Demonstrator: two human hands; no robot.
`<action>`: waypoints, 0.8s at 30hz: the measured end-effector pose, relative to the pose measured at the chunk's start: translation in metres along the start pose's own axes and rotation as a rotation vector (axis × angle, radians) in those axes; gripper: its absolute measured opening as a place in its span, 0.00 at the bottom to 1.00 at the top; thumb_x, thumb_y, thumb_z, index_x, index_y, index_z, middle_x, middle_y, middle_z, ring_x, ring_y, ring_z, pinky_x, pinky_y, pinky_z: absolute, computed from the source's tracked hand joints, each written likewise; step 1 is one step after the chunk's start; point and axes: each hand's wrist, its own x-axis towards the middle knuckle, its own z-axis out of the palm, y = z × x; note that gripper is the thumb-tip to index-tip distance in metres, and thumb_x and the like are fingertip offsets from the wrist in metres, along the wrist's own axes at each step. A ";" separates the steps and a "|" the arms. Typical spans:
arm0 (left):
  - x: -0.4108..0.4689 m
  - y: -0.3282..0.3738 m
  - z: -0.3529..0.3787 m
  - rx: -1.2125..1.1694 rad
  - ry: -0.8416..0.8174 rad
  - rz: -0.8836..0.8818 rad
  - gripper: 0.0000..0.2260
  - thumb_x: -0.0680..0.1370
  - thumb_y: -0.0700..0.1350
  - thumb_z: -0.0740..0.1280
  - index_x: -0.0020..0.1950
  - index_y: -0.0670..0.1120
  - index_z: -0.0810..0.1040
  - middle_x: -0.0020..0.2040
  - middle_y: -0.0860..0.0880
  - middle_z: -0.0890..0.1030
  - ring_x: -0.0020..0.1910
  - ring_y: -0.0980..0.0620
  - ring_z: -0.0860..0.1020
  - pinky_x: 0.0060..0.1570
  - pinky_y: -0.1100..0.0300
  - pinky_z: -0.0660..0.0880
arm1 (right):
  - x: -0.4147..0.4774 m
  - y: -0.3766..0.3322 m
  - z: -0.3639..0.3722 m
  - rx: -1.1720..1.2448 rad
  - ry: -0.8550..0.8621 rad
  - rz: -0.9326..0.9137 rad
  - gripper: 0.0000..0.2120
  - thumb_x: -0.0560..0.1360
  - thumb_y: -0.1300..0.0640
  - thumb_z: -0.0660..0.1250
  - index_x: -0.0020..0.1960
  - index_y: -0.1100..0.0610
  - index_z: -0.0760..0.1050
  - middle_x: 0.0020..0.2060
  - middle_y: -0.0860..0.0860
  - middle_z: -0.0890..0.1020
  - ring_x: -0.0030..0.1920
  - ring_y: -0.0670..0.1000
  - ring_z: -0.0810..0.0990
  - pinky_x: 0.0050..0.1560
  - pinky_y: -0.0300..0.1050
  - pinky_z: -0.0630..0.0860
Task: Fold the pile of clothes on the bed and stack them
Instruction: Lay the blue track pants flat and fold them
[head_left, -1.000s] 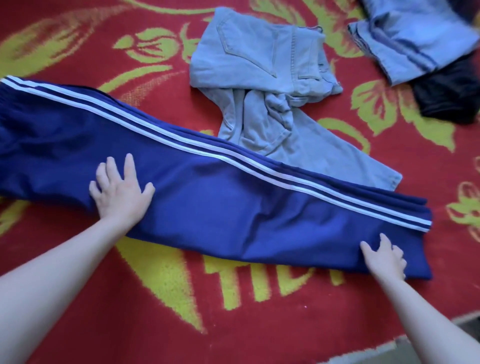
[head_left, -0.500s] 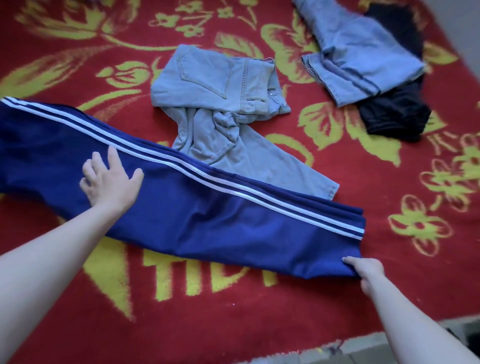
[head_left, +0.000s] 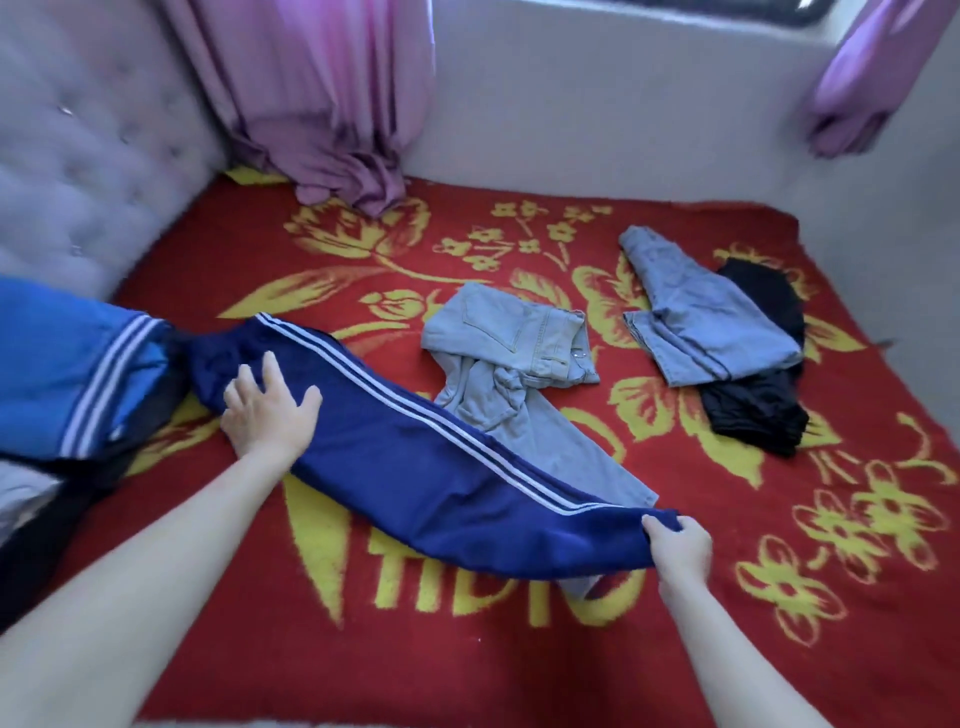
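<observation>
Left hand (head_left: 270, 410) open, fingers spread and straight, palm flat on the upper part of the navy track pants (head_left: 415, 467), toward 9 o'clock of the scene. Right hand (head_left: 678, 545) closed round the cuff end of the same pants toward 5 o'clock, fingers curled under the fabric and thumb on top. Both forearms bare, reaching in from the lower edge.

Navy track pants stretched out long between the two hands, from 10 o'clock down to 4 o'clock, with white side stripes along the far edge. Under the cuff end, one leg of the crumpled light jeans (head_left: 514, 353); waistband and pockets of those jeans bunched at 12 o'clock of the track pants, touching them.

At 2 o'clock of the scene, well apart from the hands, folded light jeans (head_left: 711, 322) lying on top of a folded black garment (head_left: 758, 410), the black one sticking out on the near and far right sides.

At 9 o'clock, just beside the waist end of the track pants, a blue garment with white stripes (head_left: 62, 364) over darker cloth, blurred.

Beneath everything, a red blanket with yellow flowers (head_left: 467, 649). At 10 o'clock a grey tufted headboard (head_left: 78, 156); at 12 o'clock a purple curtain (head_left: 332, 104) with its hem resting on the blanket, beside a grey wall (head_left: 597, 104); a second purple curtain (head_left: 872, 78) at 1 o'clock.
</observation>
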 end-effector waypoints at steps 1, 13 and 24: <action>-0.007 -0.008 -0.012 -0.016 0.009 -0.025 0.31 0.78 0.52 0.62 0.75 0.42 0.55 0.74 0.37 0.57 0.72 0.38 0.56 0.68 0.46 0.56 | -0.011 -0.019 0.004 -0.014 -0.031 -0.054 0.09 0.70 0.61 0.68 0.34 0.62 0.70 0.37 0.60 0.75 0.37 0.59 0.74 0.34 0.46 0.64; -0.080 0.017 -0.035 -0.238 -0.460 0.226 0.50 0.55 0.65 0.61 0.75 0.50 0.56 0.73 0.49 0.63 0.71 0.47 0.60 0.69 0.54 0.61 | -0.129 -0.170 0.049 0.210 -0.368 -0.408 0.18 0.71 0.62 0.66 0.31 0.57 0.58 0.28 0.53 0.63 0.29 0.51 0.62 0.32 0.46 0.57; -0.091 0.109 -0.045 -0.713 -0.196 0.497 0.19 0.70 0.37 0.66 0.52 0.61 0.76 0.46 0.55 0.82 0.47 0.56 0.80 0.47 0.58 0.74 | -0.155 -0.220 0.028 0.168 -0.661 -0.517 0.10 0.67 0.57 0.69 0.34 0.59 0.68 0.31 0.56 0.72 0.33 0.53 0.73 0.35 0.42 0.67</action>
